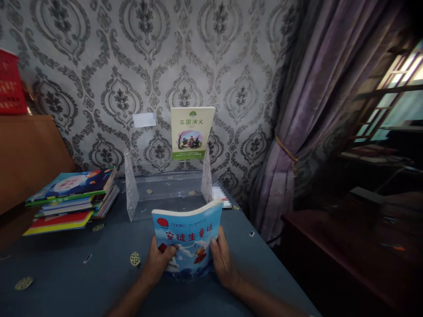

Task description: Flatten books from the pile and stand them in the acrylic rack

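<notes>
A blue paperback book (191, 246) with red Chinese lettering is held upright, slightly bowed, between both hands above the near part of the table. My left hand (159, 260) grips its left edge, thumb on the cover. On the right edge, my right hand (223, 259) closes around it with the thumb in front. Behind the book stands a clear tiered display rack (131, 189) against the wall. A cream and green book (193, 132) rests upright at the rack's top right. The fingers behind the blue book are hidden.
A stack of books (74, 196) lies on the blue-grey tablecloth (109, 268) at left. A red basket (12, 83) sits on a wooden cabinet (29, 149). A white label (144, 119) is at the wall. A purple curtain (280, 185) hangs beyond the table's right edge.
</notes>
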Action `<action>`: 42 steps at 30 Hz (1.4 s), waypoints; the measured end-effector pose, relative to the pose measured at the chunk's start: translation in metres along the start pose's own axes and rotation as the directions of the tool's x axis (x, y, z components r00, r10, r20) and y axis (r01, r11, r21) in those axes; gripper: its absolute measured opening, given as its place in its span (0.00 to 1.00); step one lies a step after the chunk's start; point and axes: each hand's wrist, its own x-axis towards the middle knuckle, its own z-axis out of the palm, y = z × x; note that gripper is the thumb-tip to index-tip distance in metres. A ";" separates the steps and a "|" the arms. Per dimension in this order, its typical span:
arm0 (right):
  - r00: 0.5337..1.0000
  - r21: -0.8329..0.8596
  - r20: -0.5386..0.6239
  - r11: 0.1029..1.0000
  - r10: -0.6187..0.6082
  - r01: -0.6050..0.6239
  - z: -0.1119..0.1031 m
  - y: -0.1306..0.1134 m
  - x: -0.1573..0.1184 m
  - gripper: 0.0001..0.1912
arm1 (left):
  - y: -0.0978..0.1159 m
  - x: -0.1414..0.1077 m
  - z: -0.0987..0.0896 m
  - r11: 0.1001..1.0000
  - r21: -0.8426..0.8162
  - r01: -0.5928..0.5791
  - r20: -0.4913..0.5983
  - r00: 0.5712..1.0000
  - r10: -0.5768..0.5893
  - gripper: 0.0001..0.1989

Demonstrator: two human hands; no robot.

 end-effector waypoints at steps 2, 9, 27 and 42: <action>1.000 -0.010 0.014 1.000 0.015 -0.015 -0.001 -0.002 0.000 0.20 | 0.003 -0.005 0.004 0.999 -0.008 -0.035 -0.050 0.998 0.034 0.20; 0.998 -0.014 0.017 0.998 0.060 -0.060 -0.001 0.006 0.004 0.21 | 0.002 -0.009 0.008 0.999 -0.028 -0.034 -0.162 0.986 0.029 0.20; 0.997 0.131 0.011 0.988 0.079 -0.080 0.002 -0.004 0.015 0.20 | 0.034 0.002 0.013 0.992 0.046 -0.118 -0.308 0.943 0.126 0.25; 0.966 0.277 0.195 0.935 0.169 -0.220 -0.009 0.000 0.037 0.24 | 0.041 0.017 0.000 0.990 -0.134 -0.035 -0.025 0.999 0.032 0.31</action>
